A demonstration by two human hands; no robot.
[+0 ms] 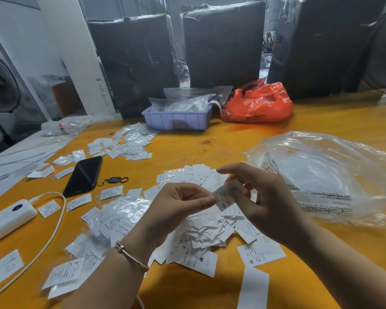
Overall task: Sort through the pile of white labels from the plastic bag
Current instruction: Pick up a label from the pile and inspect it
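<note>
Head view, looking down on the yellow counter [243, 139]. Both hands are up over the pile of white labels [207, 228], which spreads across the counter's near middle, right beneath the wrists. The left hand [183, 204] has its grip closed on a single label marked XS [224, 196], thumb and forefinger pinching its left edge. The right hand [261, 197] pinches the same label from the other side, fingers curled round its upper right end, so the label hangs tilted between the two hands, above the pile. A thin bracelet [132, 256] circles the left wrist.

Just right of the pile lies the clear plastic bag [321, 177], crumpled, with printed warning text along its near edge. More labels in small clear sleeves [118, 217] sit left of the pile, and another scatter [125, 144] lies farther back. On the left: a black phone [84, 175] with a key fob [114, 179] beside it, and a white power bank [7, 219] with its cable. At the far edge, a blue tray [176, 119] and, just beside it, an orange bag [259, 103].
</note>
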